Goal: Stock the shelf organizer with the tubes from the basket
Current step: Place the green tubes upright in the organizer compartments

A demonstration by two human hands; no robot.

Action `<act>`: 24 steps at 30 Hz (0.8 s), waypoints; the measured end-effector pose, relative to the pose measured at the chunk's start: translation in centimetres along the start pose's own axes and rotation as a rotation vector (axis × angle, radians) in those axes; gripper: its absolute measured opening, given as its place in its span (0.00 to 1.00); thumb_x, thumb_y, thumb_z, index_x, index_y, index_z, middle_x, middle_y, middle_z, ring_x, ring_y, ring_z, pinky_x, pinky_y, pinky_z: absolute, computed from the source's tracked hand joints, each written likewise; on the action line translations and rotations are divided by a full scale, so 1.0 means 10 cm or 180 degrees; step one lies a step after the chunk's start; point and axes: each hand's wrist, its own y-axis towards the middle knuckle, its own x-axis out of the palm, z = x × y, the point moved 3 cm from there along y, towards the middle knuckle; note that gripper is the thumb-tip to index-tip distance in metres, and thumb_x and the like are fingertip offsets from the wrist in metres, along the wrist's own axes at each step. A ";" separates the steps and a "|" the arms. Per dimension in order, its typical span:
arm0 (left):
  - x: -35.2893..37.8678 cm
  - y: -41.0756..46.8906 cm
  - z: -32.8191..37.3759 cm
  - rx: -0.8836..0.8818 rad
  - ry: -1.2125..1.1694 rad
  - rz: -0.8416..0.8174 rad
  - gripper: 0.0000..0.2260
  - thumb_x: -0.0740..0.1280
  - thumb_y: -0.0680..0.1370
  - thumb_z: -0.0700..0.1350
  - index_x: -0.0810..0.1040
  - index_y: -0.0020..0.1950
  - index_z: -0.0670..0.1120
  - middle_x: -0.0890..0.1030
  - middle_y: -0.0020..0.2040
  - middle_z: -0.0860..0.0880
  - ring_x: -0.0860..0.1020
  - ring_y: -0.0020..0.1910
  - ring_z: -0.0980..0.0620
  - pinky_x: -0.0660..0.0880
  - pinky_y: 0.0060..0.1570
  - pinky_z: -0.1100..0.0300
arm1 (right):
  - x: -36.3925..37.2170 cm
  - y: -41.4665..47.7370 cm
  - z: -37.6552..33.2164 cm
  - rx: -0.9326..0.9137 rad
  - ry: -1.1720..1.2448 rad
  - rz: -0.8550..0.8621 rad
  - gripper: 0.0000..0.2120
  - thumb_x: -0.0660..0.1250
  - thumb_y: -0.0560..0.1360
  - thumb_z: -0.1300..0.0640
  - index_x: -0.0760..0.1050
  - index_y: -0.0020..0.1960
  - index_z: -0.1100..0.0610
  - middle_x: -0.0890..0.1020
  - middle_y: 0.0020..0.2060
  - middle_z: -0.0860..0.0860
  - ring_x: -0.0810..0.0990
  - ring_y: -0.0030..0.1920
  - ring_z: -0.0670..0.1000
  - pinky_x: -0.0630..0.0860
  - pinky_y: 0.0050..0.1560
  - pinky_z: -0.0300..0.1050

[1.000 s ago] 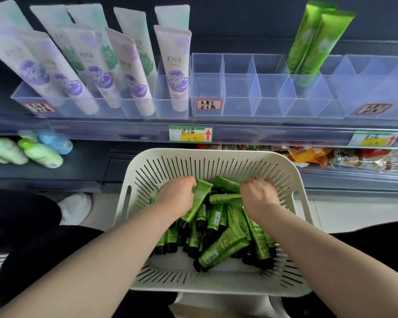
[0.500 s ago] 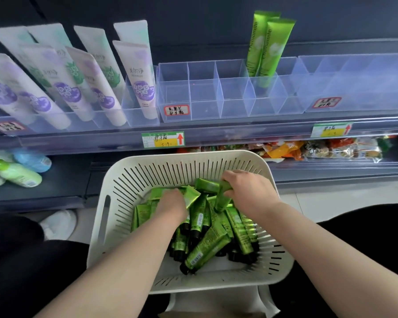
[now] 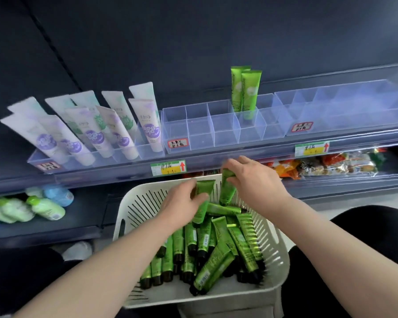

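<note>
A white slotted basket (image 3: 277, 255) in front of me holds several green tubes (image 3: 214, 265) with black caps. My left hand (image 3: 182, 205) grips one green tube (image 3: 203, 191) over the basket's far side. My right hand (image 3: 255, 182) holds another green tube (image 3: 227, 189), lifted upright above the basket rim. On the shelf stands a clear shelf organizer (image 3: 216, 129) of small compartments. Two green tubes (image 3: 245, 90) stand in one of its back compartments; the others are bare.
White and purple tubes (image 3: 97, 129) lean in a clear tray to the left. Another clear organizer (image 3: 345, 111) sits at the right. Price tags (image 3: 168, 167) line the shelf edge. Green and blue bottles (image 3: 46, 203) lie on the lower shelf left, snack packs (image 3: 326, 164) at the right.
Both hands have risen from the pile, each with a green tube. My view has tilted up, showing more of the shelf.
</note>
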 end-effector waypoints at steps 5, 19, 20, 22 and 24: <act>-0.62 0.22 0.58 0.0586 -0.0649 0.0852 0.10 0.73 0.74 0.46 0.73 0.48 0.54 0.80 0.40 0.50 0.79 0.40 0.48 0.77 0.45 0.45 | -0.57 0.16 0.05 0.0092 0.0151 0.0552 0.11 0.61 0.79 0.54 0.70 0.61 0.50 0.76 0.49 0.50 0.76 0.49 0.57 0.70 0.37 0.48; -1.42 1.17 1.51 0.0847 -0.0743 0.1995 0.07 0.65 0.76 0.40 0.76 0.51 0.51 0.78 0.42 0.52 0.78 0.45 0.47 0.75 0.46 0.56 | -1.36 0.85 0.35 0.0111 0.0119 0.1793 0.10 0.62 0.78 0.59 0.74 0.58 0.52 0.77 0.45 0.52 0.74 0.47 0.58 0.70 0.38 0.51; -1.40 1.23 1.52 0.0791 -0.0678 0.2020 0.06 0.65 0.77 0.40 0.76 0.52 0.49 0.78 0.43 0.52 0.77 0.46 0.47 0.73 0.45 0.57 | -1.35 0.88 0.36 0.0084 0.0108 0.1822 0.10 0.63 0.78 0.59 0.74 0.58 0.52 0.77 0.44 0.53 0.74 0.46 0.58 0.70 0.38 0.51; -1.36 1.36 1.54 0.0705 -0.0759 0.1988 0.06 0.64 0.78 0.40 0.76 0.52 0.48 0.78 0.43 0.51 0.77 0.46 0.46 0.77 0.47 0.52 | -1.31 0.94 0.38 0.0057 0.0104 0.1855 0.10 0.64 0.77 0.60 0.75 0.58 0.53 0.78 0.43 0.53 0.75 0.44 0.58 0.70 0.36 0.50; -1.30 1.50 1.54 0.0628 -0.0749 0.1868 0.06 0.63 0.78 0.40 0.76 0.51 0.50 0.78 0.44 0.50 0.78 0.46 0.44 0.78 0.48 0.47 | -1.27 0.99 0.41 0.0068 0.0112 0.1872 0.11 0.64 0.76 0.60 0.75 0.57 0.53 0.78 0.42 0.53 0.75 0.43 0.58 0.71 0.35 0.50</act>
